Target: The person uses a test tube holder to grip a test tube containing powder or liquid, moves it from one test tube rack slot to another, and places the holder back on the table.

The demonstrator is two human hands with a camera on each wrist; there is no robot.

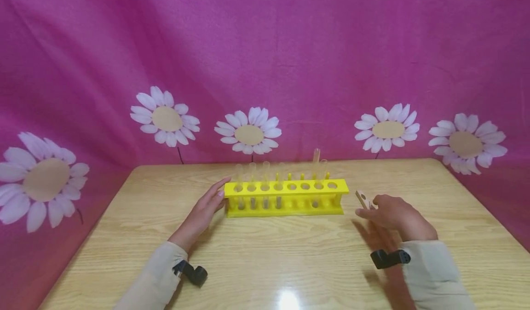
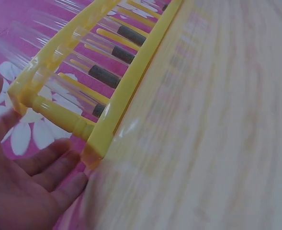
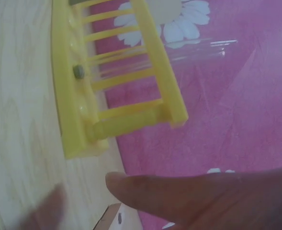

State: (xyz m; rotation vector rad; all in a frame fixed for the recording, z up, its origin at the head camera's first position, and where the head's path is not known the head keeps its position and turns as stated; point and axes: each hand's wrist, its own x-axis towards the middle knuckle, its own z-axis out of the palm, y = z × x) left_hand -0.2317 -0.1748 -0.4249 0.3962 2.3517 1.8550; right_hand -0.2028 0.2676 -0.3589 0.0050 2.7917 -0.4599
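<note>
My left hand: fingers straight against yellow rack end | my right hand: pinching small wooden block | on worktop

Head view: table seen from above, facing forward. Wrist views: close, sideways, sharing the yellow rack.

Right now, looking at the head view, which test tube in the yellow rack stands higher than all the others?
The tube near the rack's right end, second hole from that end. Its rim rises clearly above the other tubes, which stand at about one level.
</note>
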